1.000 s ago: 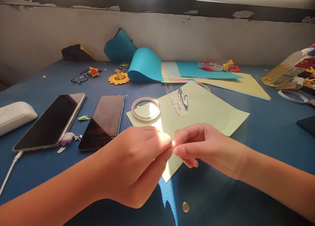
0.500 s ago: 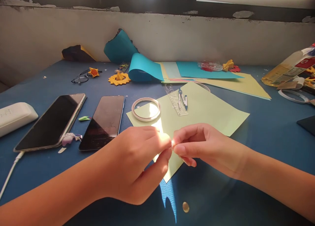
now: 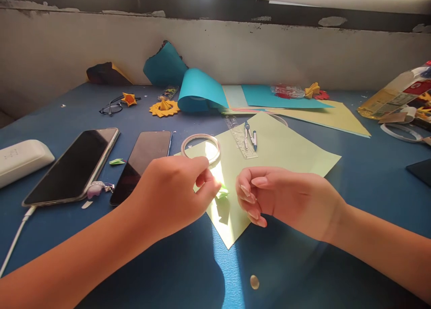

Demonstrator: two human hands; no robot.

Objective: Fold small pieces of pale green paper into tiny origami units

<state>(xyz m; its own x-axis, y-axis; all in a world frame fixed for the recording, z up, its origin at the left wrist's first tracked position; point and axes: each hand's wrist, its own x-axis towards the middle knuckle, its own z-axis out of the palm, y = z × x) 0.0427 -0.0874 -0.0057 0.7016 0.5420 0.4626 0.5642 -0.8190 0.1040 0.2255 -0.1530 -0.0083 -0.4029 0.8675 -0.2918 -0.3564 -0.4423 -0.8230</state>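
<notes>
My left hand is closed in a pinch, thumb against finger. From its fingertips sticks out a small bright green folded paper piece, lit by a strip of sunlight. A shadow falls on the pale green paper sheet beneath. My right hand hovers just right of that piece, its fingers loosely curled and apart, with nothing visible in them. On the sheet lie a roll of tape, partly covered by my left hand, a clear ruler and a compass.
Two phones lie on the left beside a white case. Another small green folded piece rests between the phones. Blue paper and yellow folded pieces lie behind. A bottle leans at right; a small disc lies in front.
My hands have come apart. The left has moved leftward with the green folded piece, which now shows at its fingertips. My right fingers have loosened from their pinch.
</notes>
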